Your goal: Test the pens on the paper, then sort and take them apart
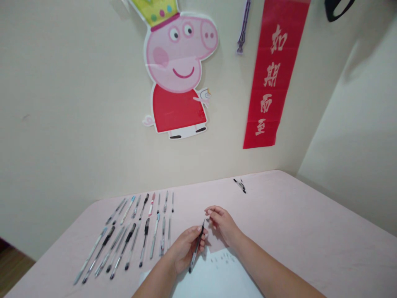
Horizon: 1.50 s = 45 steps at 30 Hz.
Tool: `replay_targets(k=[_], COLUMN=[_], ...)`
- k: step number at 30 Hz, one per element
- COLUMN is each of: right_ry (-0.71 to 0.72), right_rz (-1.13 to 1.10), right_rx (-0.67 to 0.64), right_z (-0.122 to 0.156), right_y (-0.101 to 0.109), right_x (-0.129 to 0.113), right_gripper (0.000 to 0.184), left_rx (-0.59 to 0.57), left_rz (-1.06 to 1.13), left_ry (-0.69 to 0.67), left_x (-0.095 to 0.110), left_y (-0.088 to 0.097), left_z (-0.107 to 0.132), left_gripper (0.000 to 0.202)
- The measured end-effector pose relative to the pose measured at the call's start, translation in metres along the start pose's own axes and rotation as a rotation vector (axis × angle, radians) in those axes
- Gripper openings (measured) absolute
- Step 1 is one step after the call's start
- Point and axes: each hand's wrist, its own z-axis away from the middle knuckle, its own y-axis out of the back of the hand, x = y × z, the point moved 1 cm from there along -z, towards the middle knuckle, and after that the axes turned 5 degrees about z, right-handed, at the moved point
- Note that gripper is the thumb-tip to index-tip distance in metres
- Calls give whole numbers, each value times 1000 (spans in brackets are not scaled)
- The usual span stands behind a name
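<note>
My left hand (185, 247) is closed around a black pen (196, 247), held tilted with its lower end over a white sheet of paper (214, 278). My right hand (223, 223) pinches at the pen's upper end with thumb and fingertips; whether it grips the tip or a cap is too small to tell. Small dark marks (222, 259) show on the paper just below my right hand.
Several pens (136, 231) lie in two rows on the pink table (294, 223) to the left of my hands. A small black object (240, 185) lies near the table's far edge. A cartoon pig cutout (178, 70) and a red banner (274, 74) hang on the wall.
</note>
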Motion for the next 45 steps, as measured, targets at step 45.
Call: replay_targets(k=[45], right_ry=[548], right_rz=[618], right_rx=[-178], right_z=[25], right_y=[-15], right_x=[-10], right_gripper=[51], left_rx=[74], left_rz=[157], left_ry=[-159], left_x=[0], left_y=[10], left_z=[-15], left_gripper=[28])
